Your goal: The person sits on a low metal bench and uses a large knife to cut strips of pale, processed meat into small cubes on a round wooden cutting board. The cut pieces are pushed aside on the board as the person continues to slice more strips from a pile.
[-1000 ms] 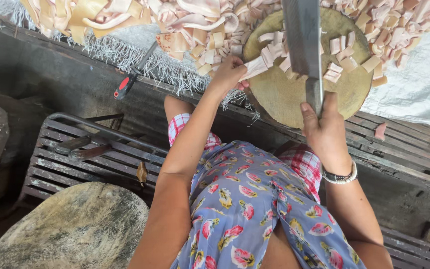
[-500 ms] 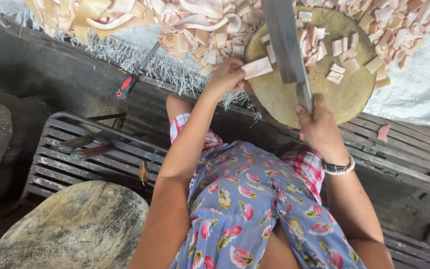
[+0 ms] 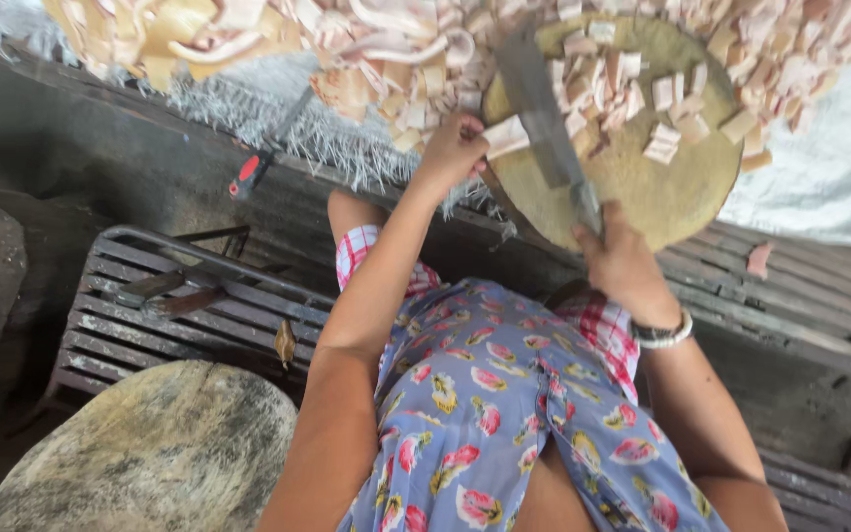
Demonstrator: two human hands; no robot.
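Item: pale strip [image 3: 504, 136], on round chopping block [image 3: 642, 197] at 12 o'clock.
Our left hand [image 3: 455, 148] pinches it: soft, likely greasy, light; grip its end. Right hand [image 3: 622, 261] clamps cleaver [image 3: 544, 118] handle.

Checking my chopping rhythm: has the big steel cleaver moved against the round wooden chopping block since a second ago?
Yes. The big steel cleaver has swung toward the round wooden chopping block's left edge, blade now slanting up-left.

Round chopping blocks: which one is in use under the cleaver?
The far wooden block, strewn with pale cut pieces, beneath the cleaver; the near grey block lies bare.
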